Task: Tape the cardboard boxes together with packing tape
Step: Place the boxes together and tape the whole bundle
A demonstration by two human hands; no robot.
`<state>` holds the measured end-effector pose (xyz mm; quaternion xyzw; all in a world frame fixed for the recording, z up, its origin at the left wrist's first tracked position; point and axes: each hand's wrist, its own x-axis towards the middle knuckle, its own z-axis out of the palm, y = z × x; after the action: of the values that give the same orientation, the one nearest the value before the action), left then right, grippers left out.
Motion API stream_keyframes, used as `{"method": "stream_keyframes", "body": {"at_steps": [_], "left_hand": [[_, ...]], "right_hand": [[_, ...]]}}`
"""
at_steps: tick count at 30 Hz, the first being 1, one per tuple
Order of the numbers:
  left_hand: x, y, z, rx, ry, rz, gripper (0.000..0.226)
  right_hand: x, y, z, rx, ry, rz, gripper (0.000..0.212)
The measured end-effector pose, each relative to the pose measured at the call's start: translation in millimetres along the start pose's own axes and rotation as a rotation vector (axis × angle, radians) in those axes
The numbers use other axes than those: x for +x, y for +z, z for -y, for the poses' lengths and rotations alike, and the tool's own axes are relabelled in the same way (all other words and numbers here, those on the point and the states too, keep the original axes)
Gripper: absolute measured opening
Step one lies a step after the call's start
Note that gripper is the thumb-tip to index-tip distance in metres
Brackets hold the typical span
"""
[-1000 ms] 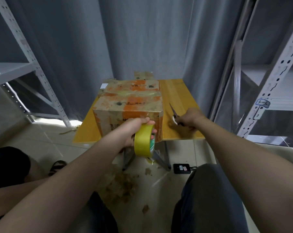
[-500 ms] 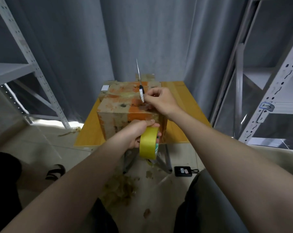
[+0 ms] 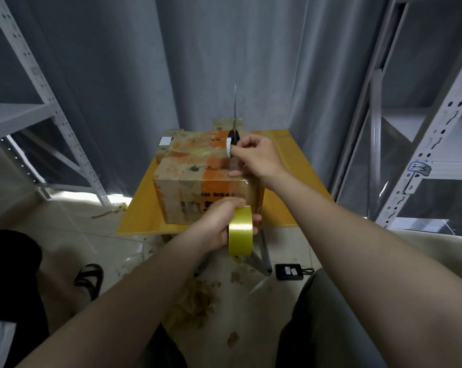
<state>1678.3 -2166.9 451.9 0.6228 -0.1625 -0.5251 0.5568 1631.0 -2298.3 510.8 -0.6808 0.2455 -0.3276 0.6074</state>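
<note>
Two worn cardboard boxes (image 3: 198,168) with orange tape marks stand pressed together on a small yellow table (image 3: 142,211). My left hand (image 3: 221,221) grips a yellow roll of packing tape (image 3: 240,235) in front of the near box's front face. A clear strip of tape runs from the roll up over the box's near top edge. My right hand (image 3: 253,158) holds a pair of scissors (image 3: 234,128) over the top of the near box, blades pointing straight up. The scissor handles are hidden inside my fingers.
Grey metal shelving (image 3: 52,115) stands to the left and more shelving (image 3: 423,144) to the right, with a grey curtain behind the table. Tape scraps (image 3: 195,304) litter the tiled floor. A black device (image 3: 289,271) lies by the table leg. Another person's sandalled foot (image 3: 89,280) is at left.
My right hand picked the scissors up off the table at the right and carried them over the near box, blades now upright. My left hand kept hold of the tape roll.
</note>
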Motion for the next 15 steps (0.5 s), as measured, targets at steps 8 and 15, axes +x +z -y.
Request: {"method": "stream_keyframes", "body": {"at_steps": [8,15], "left_hand": [[-8,6,-3,-0.071,0.031,-0.079,0.018],[-14,5,-8,-0.014,-0.034,-0.070,0.018]], "right_hand": [[-12,-26,6,-0.358,-0.048,0.028,0.023],[-6,-31,38,-1.158,0.060,0.117,0.038]]}}
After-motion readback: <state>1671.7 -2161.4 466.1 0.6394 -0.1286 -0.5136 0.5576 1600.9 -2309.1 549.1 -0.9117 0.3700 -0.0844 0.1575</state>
